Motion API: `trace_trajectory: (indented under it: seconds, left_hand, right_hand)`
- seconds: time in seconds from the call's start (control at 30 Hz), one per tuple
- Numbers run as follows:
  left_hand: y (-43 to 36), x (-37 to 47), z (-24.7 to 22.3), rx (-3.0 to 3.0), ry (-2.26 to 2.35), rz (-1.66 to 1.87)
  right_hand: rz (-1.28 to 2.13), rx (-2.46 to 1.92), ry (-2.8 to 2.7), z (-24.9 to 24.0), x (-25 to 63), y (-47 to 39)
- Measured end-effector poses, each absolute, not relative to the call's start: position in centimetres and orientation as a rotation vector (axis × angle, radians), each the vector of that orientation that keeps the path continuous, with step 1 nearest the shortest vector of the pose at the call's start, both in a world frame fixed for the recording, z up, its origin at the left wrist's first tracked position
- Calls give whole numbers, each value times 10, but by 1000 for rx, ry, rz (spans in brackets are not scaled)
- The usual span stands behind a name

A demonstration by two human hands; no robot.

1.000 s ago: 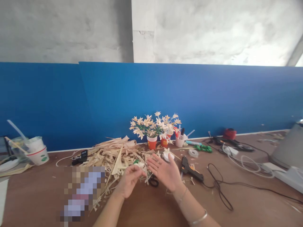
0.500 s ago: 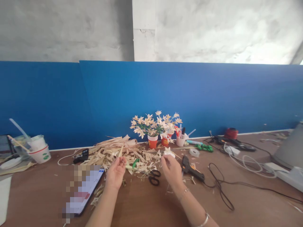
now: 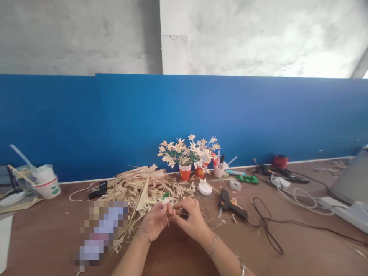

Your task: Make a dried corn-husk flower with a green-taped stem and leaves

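My left hand [image 3: 155, 223] is closed in a pinch on a thin wire [image 3: 168, 220], which pokes down below the fingertips. Against its fingers come the fingertips of my right hand [image 3: 192, 219], also pinched; whatever lies between them is too small to make out. Pale husk-like pieces show just above both hands, but I cannot tell whether they are held or part of the pile [image 3: 149, 184] of dry strips behind. A bit of green material [image 3: 165, 195] lies there too. Behind my right hand, the black scissors are mostly hidden.
Pale flowers [image 3: 179, 147] stand in red-and-white paper cups [image 3: 184, 173] against the blue partition [image 3: 138, 122]. A black glue gun [image 3: 232, 206], its cable, a white round lid [image 3: 205, 188] and a tape roll [image 3: 235, 185] lie right. Left are a blurred-out phone [image 3: 100, 234] and a cup [image 3: 48, 188].
My hands, apart before, have come together in the middle. The left moved right and closed from a half-open palm-up pose; the right moved left and down, away from the white lid.
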State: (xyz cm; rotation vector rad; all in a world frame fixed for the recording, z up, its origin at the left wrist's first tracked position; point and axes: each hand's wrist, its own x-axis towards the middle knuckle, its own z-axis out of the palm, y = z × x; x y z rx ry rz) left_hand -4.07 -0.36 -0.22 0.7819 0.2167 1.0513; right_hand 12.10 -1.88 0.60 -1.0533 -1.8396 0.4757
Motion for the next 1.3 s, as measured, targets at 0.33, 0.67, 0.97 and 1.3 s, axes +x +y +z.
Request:
trace_trajectory:
  seconds: [0.33, 0.67, 0.97, 1.3]
  left_hand:
    - [2, -53, 1, 689, 141, 1127]
    - [26, -81, -4, 439, 262, 1431]
    - [29, -91, -6, 507, 259, 1479]
    - [13, -69, 6, 741, 133, 1259]
  right_hand:
    - [719, -1128, -1310, 1, 137, -2]
    - [538, -1255, -979, -1, 166, 8]
    - [560, -1131, -1531, -1, 162, 12]
    - [635, -1019, -1481, -1, 147, 1]
